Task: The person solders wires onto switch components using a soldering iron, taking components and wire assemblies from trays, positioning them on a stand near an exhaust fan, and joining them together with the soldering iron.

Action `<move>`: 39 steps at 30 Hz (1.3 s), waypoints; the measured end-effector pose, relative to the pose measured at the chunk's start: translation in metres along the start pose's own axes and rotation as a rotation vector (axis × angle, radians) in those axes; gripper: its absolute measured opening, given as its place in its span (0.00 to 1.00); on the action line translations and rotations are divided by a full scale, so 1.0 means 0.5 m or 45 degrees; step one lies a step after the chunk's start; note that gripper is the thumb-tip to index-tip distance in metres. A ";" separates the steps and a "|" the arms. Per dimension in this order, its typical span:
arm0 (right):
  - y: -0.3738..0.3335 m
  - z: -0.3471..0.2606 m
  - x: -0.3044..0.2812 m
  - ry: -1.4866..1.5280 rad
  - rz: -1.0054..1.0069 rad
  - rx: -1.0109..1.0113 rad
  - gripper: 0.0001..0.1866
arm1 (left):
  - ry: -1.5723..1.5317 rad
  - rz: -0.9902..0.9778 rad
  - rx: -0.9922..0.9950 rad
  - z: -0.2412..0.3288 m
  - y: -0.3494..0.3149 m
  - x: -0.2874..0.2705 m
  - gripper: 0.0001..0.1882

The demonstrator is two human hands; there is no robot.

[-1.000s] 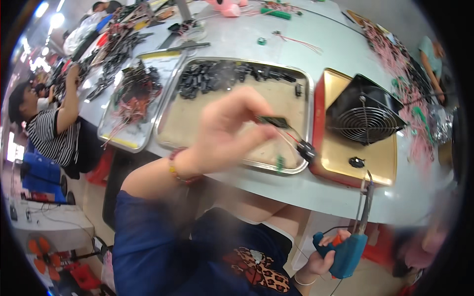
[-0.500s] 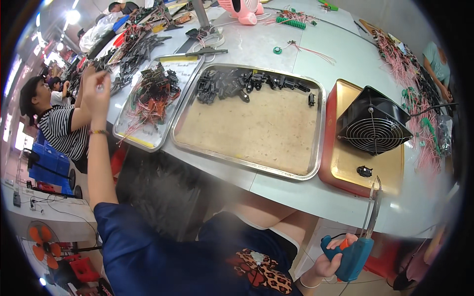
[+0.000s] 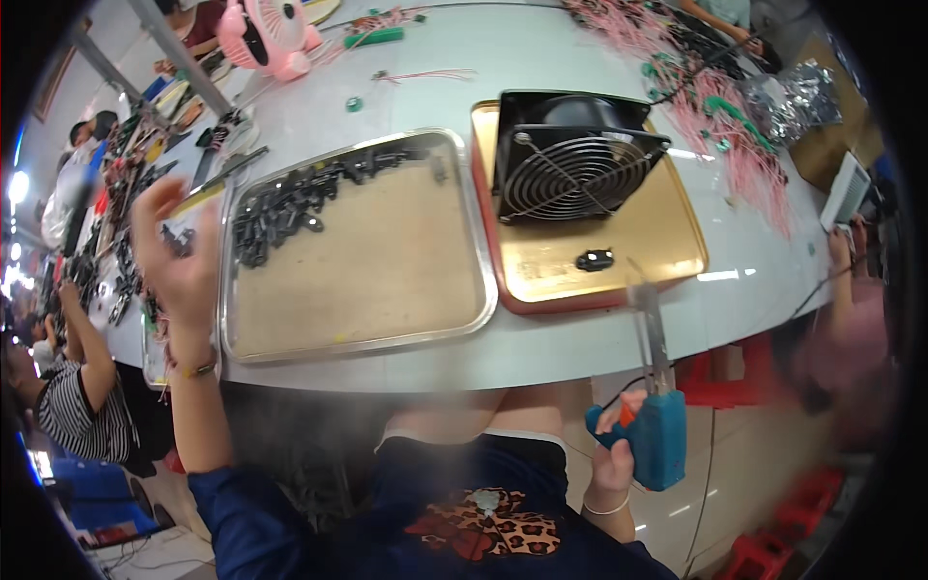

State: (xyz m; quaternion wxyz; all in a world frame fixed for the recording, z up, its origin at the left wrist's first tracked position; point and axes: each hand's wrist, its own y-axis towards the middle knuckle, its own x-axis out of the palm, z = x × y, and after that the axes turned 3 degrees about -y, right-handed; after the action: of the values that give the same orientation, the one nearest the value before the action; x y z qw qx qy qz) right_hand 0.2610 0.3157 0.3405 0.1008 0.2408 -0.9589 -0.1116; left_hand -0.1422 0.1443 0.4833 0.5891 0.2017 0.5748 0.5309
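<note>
My right hand (image 3: 613,462) is wrapped round the grip of a teal soldering gun (image 3: 661,440) with an orange trigger. Its long metal tip points up, close to the front right edge of a red tin tray with a gold inside (image 3: 541,282). In this tray lies one small black part (image 3: 594,260), just left of the tip. My left hand (image 3: 181,256) is raised over the left side of the table, fingers apart and slightly curled, with nothing visible in it. Beside it stands a steel-rimmed tray (image 3: 387,261) with many small black parts (image 3: 290,208) along its far and left sides.
A black box fan (image 3: 580,174) with a wire guard stands in the gold tray. Bundles of pink and green wires (image 3: 715,126) lie at the far right, a pink fan (image 3: 269,39) at the back. Co-workers sit at left, one in a striped shirt (image 3: 82,411). Red stools (image 3: 773,541) stand lower right.
The view has turned right, so table and trays appear further left. My left hand has come down toward the trays, its fingers spreading. The soldering gun stays in my right hand, now more upright.
</note>
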 end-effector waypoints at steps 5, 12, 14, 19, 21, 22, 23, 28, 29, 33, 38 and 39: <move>-0.011 -0.007 -0.016 -0.033 -0.018 -0.065 0.28 | -0.962 -0.886 -0.119 0.208 0.007 0.253 0.42; -0.031 -0.028 -0.031 -0.018 0.072 0.040 0.27 | -1.200 -0.909 -0.228 0.226 -0.035 0.339 0.26; -0.026 -0.027 -0.033 -0.021 0.109 0.095 0.27 | -1.195 -0.969 -0.349 0.241 -0.040 0.326 0.25; -0.012 -0.018 -0.028 0.000 0.133 0.043 0.27 | -1.067 -0.988 -0.186 0.238 -0.028 0.318 0.23; -0.011 -0.019 -0.025 -0.006 0.110 0.044 0.28 | -1.120 -0.977 -0.190 0.230 -0.028 0.321 0.22; -0.011 -0.019 -0.025 -0.013 0.089 0.045 0.29 | -1.121 -0.978 -0.189 0.227 -0.029 0.323 0.22; -0.013 -0.018 -0.026 -0.014 0.090 0.045 0.29 | -1.111 -0.997 -0.192 0.224 -0.029 0.324 0.22; -0.025 -0.001 -0.042 0.034 0.052 0.151 0.31 | -1.145 -1.020 -0.216 0.231 -0.030 0.324 0.23; -0.023 -0.003 -0.040 0.033 0.053 0.152 0.31 | -1.130 -1.001 -0.195 0.232 -0.031 0.326 0.24; -0.010 -0.012 -0.027 0.089 0.056 0.159 0.31 | -1.065 -0.999 -0.116 0.221 -0.034 0.332 0.25; -0.008 -0.002 -0.032 0.082 0.032 0.086 0.30 | -1.118 -1.030 -0.062 0.217 -0.018 0.339 0.25; -0.006 -0.004 -0.029 0.086 0.036 0.079 0.30 | -1.110 -1.071 -0.056 0.214 -0.016 0.341 0.26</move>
State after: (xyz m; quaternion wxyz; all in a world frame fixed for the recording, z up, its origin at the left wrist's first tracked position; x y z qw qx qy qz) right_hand 0.2756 0.3197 0.3396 0.1273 0.2340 -0.9612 -0.0724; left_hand -0.0819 0.3273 0.4252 0.9337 0.1438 0.3000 0.1327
